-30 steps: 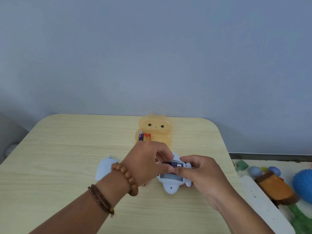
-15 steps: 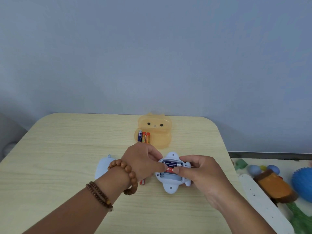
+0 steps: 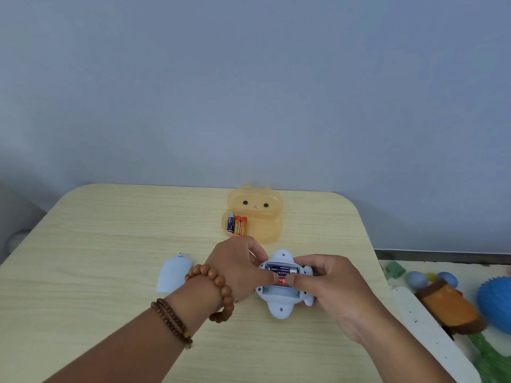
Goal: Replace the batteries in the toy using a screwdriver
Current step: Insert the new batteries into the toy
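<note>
With the toy (image 3: 280,297) lying belly-up just at 6 o'clock of the orange case (image 3: 265,225), my left hand (image 3: 237,268) and right hand (image 3: 329,283) pinch a red battery (image 3: 282,280) into slot 2 of its open bay, so next I should press it flat.

Soft, even light is falling from above, leaving only faint shadows lying under the fingers (image 3: 279,278) and wrists on the table (image 3: 110,244). No glare is showing. Around the fingers everything is staying sharp; far to their right the clutter (image 3: 453,305) is smearing, and table edges are bowing with wide-angle distortion.
</note>
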Tool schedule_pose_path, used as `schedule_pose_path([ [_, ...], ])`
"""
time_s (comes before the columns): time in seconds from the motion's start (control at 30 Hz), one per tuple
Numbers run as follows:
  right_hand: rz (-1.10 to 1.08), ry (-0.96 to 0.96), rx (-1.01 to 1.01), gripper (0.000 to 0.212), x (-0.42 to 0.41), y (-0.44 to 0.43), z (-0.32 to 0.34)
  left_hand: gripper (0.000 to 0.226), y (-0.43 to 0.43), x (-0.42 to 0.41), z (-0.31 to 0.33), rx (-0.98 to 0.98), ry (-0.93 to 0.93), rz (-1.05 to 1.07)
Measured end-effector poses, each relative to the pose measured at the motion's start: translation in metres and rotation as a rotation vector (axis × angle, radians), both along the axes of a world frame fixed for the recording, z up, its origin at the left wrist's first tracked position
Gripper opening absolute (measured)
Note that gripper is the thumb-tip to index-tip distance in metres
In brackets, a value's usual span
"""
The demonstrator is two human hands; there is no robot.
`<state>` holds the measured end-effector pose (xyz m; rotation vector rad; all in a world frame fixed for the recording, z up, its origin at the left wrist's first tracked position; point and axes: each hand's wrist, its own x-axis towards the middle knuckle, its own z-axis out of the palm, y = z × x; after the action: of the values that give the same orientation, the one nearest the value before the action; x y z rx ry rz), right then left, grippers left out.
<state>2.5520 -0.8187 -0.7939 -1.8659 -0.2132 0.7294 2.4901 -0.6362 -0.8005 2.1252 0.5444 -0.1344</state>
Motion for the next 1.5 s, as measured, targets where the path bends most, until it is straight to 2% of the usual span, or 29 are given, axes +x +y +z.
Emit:
schedule_pose_path([
  [0.13, 0.02, -0.019, -0.018, 0.023, 0.004, -0.004, 0.002, 0.028, -0.008, 0.0, -0.004, 0.015, -0.033, 0.018],
  [0.23, 0.026, -0.009, -0.022, 0.023, 0.005, -0.005, 0.003, 0.03, -0.009, 0.0, 0.001, 0.031, -0.02, -0.047],
  [0.37, -0.006, 0.004, -0.012, 0.02, 0.003, -0.005, 0.001, 0.036, 0.018, -0.012, 0.02, 0.152, 0.082, -0.086],
  [0.47, -0.016, 0.003, -0.006, 0.023, 0.001, -0.005, 0.0, 0.041, 0.034, -0.024, 0.021, 0.339, 0.196, -0.047],
  [0.57, -0.011, 0.0, -0.012, 0.023, 0.001, -0.005, 0.0, 0.051, 0.025, -0.02, 0.018, 0.339, 0.333, -0.047],
  [0.63, -0.019, 0.006, -0.013, 0.021, 0.001, -0.005, 0.001, 0.044, 0.017, -0.015, 0.018, 0.374, 0.353, -0.09],
  [0.7, -0.03, 0.012, -0.012, 0.018, 0.0, -0.004, 0.001, 0.026, 0.013, -0.012, 0.017, 0.427, 0.347, -0.146],
  [0.8, -0.036, 0.008, -0.013, 0.017, 0.001, -0.004, 0.0, 0.009, 0.016, -0.014, 0.015, 0.468, 0.257, -0.155],
  [0.9, -0.038, 0.012, -0.002, 0.018, 0.0, -0.004, -0.001, 0.015, 0.021, -0.016, 0.023, 0.36, -0.001, -0.17],
  [1.0, -0.043, 0.014, 0.003, 0.018, 0.001, -0.004, -0.003, 0.02, 0.009, -0.018, 0.041, 0.175, -0.26, -0.323],
  [1.07, -0.034, 0.017, 0.019, 0.016, 0.001, -0.004, -0.004, 0.02, 0.0, -0.017, 0.043, 0.166, -0.364, -0.432],
  [1.2, -0.005, 0.018, 0.04, 0.012, 0.002, -0.005, -0.003, 0.018, -0.006, -0.012, 0.026, 0.285, -0.406, -0.508],
  [1.33, -0.006, 0.025, 0.022, 0.02, 0.002, -0.006, -0.003, 0.025, -0.008, -0.008, 0.013, 0.365, -0.387, -0.521],
  [1.5, -0.016, 0.031, 0.018, 0.021, 0.003, -0.005, -0.003, 0.021, -0.013, -0.007, 0.013, 0.431, -0.361, -0.53],
])
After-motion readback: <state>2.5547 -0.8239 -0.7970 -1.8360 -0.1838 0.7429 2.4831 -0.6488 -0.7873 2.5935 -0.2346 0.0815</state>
